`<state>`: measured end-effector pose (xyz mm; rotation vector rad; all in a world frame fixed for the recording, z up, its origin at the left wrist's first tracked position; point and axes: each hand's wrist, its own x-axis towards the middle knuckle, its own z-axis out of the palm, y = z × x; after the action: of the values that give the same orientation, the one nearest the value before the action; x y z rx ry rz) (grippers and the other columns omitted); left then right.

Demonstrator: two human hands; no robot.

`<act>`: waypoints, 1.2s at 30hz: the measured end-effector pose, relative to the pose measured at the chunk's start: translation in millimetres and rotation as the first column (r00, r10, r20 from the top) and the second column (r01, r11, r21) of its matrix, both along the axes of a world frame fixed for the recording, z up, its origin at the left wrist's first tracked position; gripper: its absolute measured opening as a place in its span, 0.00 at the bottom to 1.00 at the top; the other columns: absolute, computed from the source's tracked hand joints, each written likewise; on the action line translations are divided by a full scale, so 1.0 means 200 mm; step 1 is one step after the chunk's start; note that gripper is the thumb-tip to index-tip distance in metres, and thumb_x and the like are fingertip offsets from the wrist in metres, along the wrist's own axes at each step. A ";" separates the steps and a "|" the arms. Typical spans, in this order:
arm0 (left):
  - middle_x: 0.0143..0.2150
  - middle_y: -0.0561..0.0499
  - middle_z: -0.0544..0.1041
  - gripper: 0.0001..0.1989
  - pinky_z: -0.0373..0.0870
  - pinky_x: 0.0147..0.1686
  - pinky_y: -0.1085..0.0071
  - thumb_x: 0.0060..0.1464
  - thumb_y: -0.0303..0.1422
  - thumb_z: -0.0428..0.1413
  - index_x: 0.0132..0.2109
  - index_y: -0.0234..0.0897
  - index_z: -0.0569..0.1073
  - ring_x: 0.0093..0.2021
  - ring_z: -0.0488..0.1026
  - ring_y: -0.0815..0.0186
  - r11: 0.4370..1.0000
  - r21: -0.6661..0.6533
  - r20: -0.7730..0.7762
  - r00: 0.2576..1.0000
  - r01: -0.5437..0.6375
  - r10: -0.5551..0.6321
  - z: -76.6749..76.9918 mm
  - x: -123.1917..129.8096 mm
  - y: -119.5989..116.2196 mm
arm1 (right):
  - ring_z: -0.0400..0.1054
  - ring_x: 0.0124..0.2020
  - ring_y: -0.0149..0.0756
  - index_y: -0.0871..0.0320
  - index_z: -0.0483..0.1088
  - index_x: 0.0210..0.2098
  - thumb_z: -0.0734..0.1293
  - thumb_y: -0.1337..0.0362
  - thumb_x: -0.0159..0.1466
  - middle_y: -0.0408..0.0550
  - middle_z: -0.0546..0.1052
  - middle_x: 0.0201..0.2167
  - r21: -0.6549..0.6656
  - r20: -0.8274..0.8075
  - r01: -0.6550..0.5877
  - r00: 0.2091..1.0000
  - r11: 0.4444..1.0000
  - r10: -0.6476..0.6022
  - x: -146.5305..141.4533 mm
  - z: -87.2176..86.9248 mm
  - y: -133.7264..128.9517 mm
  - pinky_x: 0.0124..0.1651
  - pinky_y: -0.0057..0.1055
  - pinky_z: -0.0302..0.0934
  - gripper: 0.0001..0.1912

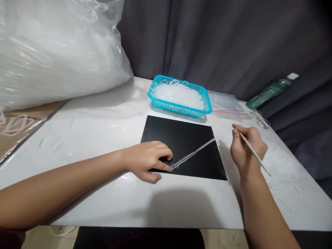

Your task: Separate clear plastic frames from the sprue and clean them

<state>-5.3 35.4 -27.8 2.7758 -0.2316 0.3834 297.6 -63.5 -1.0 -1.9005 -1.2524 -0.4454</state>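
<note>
My left hand (149,159) lies on the left side of a black rectangular mat (178,135), fingers apart. Its index fingertip touches the near end of a thin translucent plastic strip (194,152). That strip runs diagonally over the mat to its right edge and looks doubled at the near end. Right of the mat, my right hand (247,147) is closed around a slim pale stick-like tool (251,148) with a pointed dark rear end. The tool's front end is mostly hidden by my fingers.
Behind the mat stands a turquoise basket (181,108) full of clear plastic pieces. Clear plastic bags (225,103), a green bottle (271,91) and eyeglasses (260,119) lie to its right. A large filled plastic bag (59,52) and cardboard (23,129) occupy the left.
</note>
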 end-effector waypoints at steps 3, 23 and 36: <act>0.46 0.41 0.71 0.18 0.66 0.45 0.59 0.54 0.37 0.54 0.51 0.40 0.75 0.41 0.67 0.58 1.000 0.021 0.011 1.000 0.001 -0.001 -0.01 0.00 0.00 | 0.74 0.39 0.50 0.58 0.67 0.38 0.59 0.60 0.63 0.59 0.78 0.39 -0.113 0.108 0.257 0.963 0.960 -0.245 0.19 0.03 -0.05 0.45 0.42 0.62 0.09; 0.55 0.40 0.70 0.09 0.64 0.54 0.58 0.60 0.34 0.53 0.35 0.34 0.72 0.53 0.69 0.58 0.711 -0.655 -0.079 0.959 -0.257 0.273 -0.01 0.07 -0.05 | 0.73 0.46 0.38 0.54 0.70 0.34 0.65 0.65 0.63 0.49 0.78 0.46 -0.192 -0.325 -0.629 0.765 0.753 0.556 -0.34 -0.10 -0.07 0.51 0.36 0.64 0.02; 0.58 0.41 0.70 0.26 0.64 0.56 0.57 0.64 0.48 0.39 0.54 0.32 0.68 0.57 0.68 0.54 -0.762 -0.635 -0.063 0.974 0.131 0.219 0.13 0.05 -0.10 | 0.74 0.45 0.39 0.54 0.69 0.32 0.66 0.64 0.62 0.48 0.79 0.42 -0.075 -0.418 -0.564 0.766 0.822 0.487 -0.30 -0.11 -0.07 0.48 0.36 0.66 0.03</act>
<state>5.3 16.1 -0.9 0.3309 0.3020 0.4527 237.7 -76.6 -23.6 -1.5773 -1.5209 0.3533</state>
